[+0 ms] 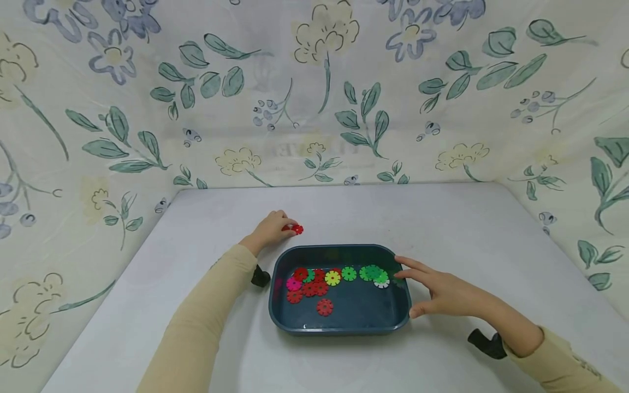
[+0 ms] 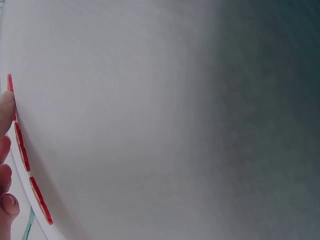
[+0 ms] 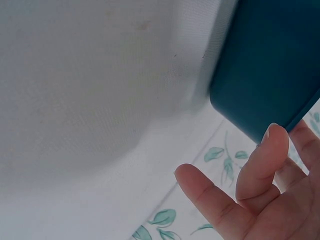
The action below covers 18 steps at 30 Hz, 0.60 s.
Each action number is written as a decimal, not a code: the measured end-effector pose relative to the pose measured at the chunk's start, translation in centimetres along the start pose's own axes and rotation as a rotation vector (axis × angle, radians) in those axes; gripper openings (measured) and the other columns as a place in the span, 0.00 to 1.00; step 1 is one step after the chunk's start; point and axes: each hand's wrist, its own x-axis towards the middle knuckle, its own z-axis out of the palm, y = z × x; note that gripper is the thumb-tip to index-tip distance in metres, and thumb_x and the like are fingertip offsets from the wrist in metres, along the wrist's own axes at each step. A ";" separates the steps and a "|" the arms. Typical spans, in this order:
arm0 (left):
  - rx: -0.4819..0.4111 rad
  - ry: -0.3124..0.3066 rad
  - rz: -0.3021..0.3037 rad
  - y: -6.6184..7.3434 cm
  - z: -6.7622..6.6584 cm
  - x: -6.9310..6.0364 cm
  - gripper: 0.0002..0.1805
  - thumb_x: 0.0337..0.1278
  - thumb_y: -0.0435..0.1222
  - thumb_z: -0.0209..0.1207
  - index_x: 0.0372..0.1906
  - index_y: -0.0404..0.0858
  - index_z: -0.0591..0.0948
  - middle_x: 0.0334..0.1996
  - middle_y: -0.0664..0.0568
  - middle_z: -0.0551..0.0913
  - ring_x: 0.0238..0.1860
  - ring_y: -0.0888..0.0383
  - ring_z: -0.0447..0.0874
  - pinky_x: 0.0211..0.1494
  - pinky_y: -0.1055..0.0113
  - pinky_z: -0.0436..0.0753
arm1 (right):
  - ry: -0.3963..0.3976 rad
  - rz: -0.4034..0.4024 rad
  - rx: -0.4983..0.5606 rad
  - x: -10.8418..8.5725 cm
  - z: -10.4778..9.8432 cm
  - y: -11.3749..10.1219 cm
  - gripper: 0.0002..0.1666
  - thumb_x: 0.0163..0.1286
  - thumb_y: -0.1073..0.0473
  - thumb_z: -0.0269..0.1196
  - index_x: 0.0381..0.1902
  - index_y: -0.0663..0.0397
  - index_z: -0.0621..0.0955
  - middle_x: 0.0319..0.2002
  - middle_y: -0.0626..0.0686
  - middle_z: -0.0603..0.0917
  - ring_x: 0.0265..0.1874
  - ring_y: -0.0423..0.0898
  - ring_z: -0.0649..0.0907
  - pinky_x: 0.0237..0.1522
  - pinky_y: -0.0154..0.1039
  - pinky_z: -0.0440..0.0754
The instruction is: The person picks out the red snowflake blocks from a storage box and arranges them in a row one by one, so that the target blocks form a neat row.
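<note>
My left hand (image 1: 271,229) is on the table beyond the tray's far left corner. Its thumb and fingers pinch joined red notched plastic discs (image 1: 297,229). In the left wrist view the red discs (image 2: 22,147) appear edge-on as a row, with my thumb against one. My right hand (image 1: 444,292) is at the right end of the dark teal tray (image 1: 339,329), fingers spread, with fingertips at its rim. The right wrist view shows that hand (image 3: 270,200) beside the tray's outer wall (image 3: 265,65); whether the thumb touches is unclear.
Inside the tray lie loose notched discs: several red ones (image 1: 324,307), a pink one (image 1: 293,284), a yellow one (image 1: 332,278), green ones (image 1: 349,273) and a whitish one (image 1: 381,284). Black wrist-camera pieces (image 1: 486,344) sit by each wrist. Floral cloth (image 1: 314,109) surrounds the white table (image 1: 442,218).
</note>
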 end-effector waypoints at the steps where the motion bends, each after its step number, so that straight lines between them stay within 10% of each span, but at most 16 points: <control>1: 0.003 -0.001 0.004 -0.1 0.0 0.0 0.19 0.56 0.42 0.59 0.53 0.40 0.79 0.41 0.44 0.74 0.43 0.51 0.68 0.46 0.59 0.72 | 0.001 -0.003 0.000 0.0 0.0 0.0 0.43 0.52 0.38 0.63 0.61 0.55 0.68 0.70 0.57 0.52 0.19 0.34 0.65 0.22 0.28 0.66; 10: -0.127 0.012 -0.020 -0.3 -0.6 -0.3 0.21 0.57 0.40 0.58 0.55 0.38 0.77 0.43 0.42 0.74 0.46 0.49 0.70 0.49 0.57 0.72 | -0.005 0.003 0.000 0.0 0.0 -0.1 0.44 0.52 0.36 0.62 0.61 0.55 0.68 0.70 0.57 0.51 0.20 0.34 0.66 0.22 0.28 0.67; 18: -0.286 0.087 -0.002 0.2 -3.9 -0.3 0.22 0.58 0.39 0.58 0.57 0.36 0.74 0.43 0.42 0.74 0.39 0.50 0.69 0.40 0.62 0.74 | -0.012 0.022 0.009 0.0 -0.1 -0.1 0.45 0.51 0.36 0.62 0.61 0.54 0.67 0.70 0.57 0.51 0.19 0.35 0.66 0.22 0.29 0.66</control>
